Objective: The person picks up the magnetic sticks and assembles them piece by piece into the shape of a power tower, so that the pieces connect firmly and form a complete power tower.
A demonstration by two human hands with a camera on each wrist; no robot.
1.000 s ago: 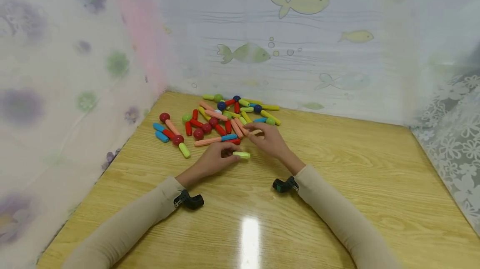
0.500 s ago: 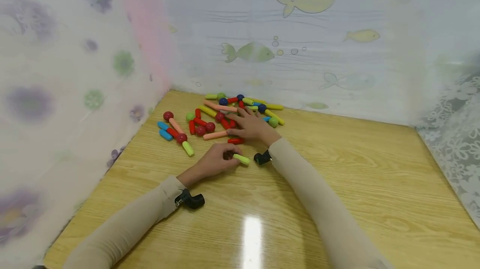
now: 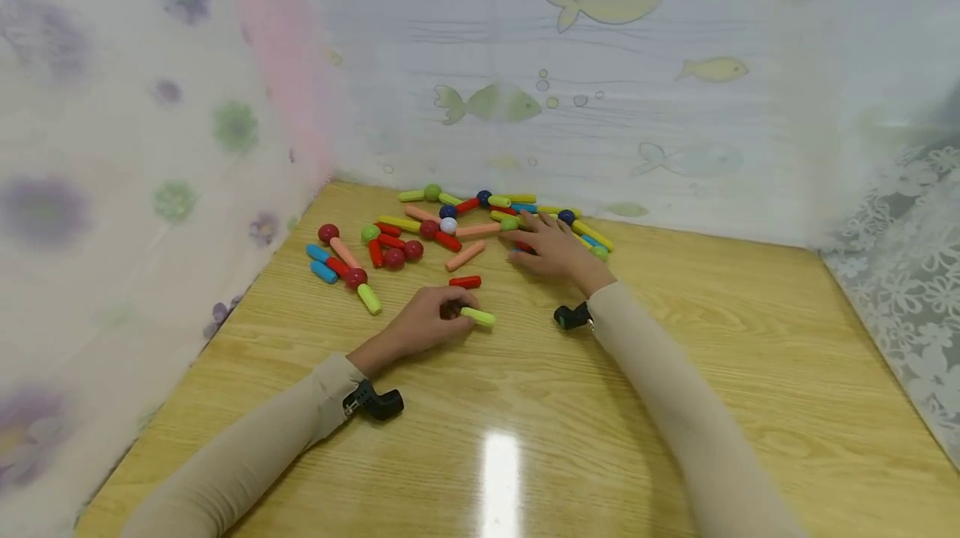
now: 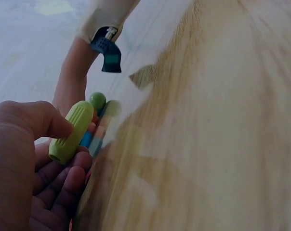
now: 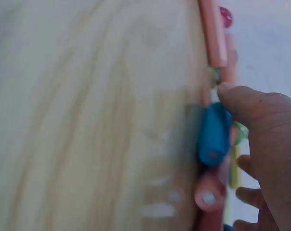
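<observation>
My left hand [image 3: 426,320] pinches a short lime-green rod [image 3: 478,316] between thumb and fingers, above the table in front of the pile. In the left wrist view the ribbed lime rod shows a hole in its near end. My right hand [image 3: 561,250] lies with spread fingers over the right part of a pile of coloured rods and balls. Close to its thumb in the right wrist view are a blue rod [image 5: 214,134] and a peach rod [image 5: 213,31]. Some pieces under the right hand are hidden.
A red rod [image 3: 465,281] and a peach rod [image 3: 467,256] lie loose between the hands. Left of them sits a joined group with dark red balls [image 3: 356,278]. Yellow rods [image 3: 592,236] and blue balls lie at the back, near the fish-printed curtain [image 3: 675,105].
My right hand reached left over the pile, then moved right with spread fingers. Several rods and balls shifted right and spread apart. The left hand keeps the lime rod in nearly the same place.
</observation>
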